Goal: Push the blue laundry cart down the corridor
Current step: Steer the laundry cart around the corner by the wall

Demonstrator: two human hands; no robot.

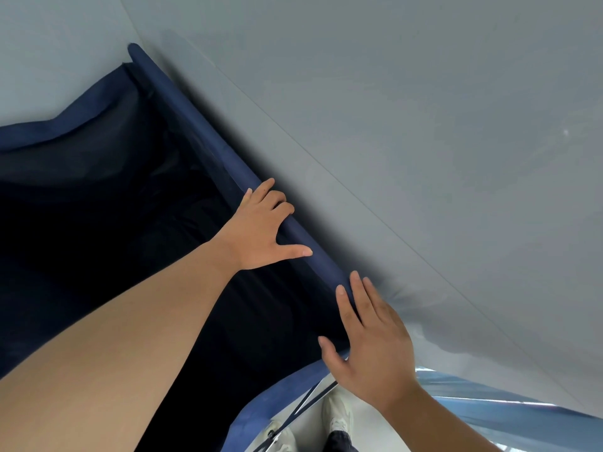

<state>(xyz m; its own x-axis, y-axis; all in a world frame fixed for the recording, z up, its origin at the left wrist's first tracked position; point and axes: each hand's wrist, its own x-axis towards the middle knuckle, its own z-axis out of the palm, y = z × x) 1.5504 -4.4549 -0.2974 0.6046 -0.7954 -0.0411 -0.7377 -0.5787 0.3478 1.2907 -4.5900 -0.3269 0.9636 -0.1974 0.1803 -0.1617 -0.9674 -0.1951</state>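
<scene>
The blue laundry cart (98, 104) fills the view from about 7 to 11 o'clock, and its padded top rail (195, 125) runs on a diagonal from 11 o'clock down toward 5 o'clock, beside the grey floor (424, 125). The left hand (257, 230) is on that rail near the centre of the view: its fingers (277, 199) curl over the outer side while the thumb lies spread along the inner edge. The right hand (372, 347), lower at about 5 o'clock, is flat with straight fingers (359, 295) lying along the rail's near corner; whether it presses on the rail or only hovers over it I cannot tell. The sides are dark cloth that sags at the far hem, so they would likely give way under a push, and only the rail and the frame beneath it look stiff enough to take force. The bin looks empty as far as the shadow allows, so the cart is probably light and could veer easily. Both hands wrapped round the rail, set well apart, would steer it best.
</scene>
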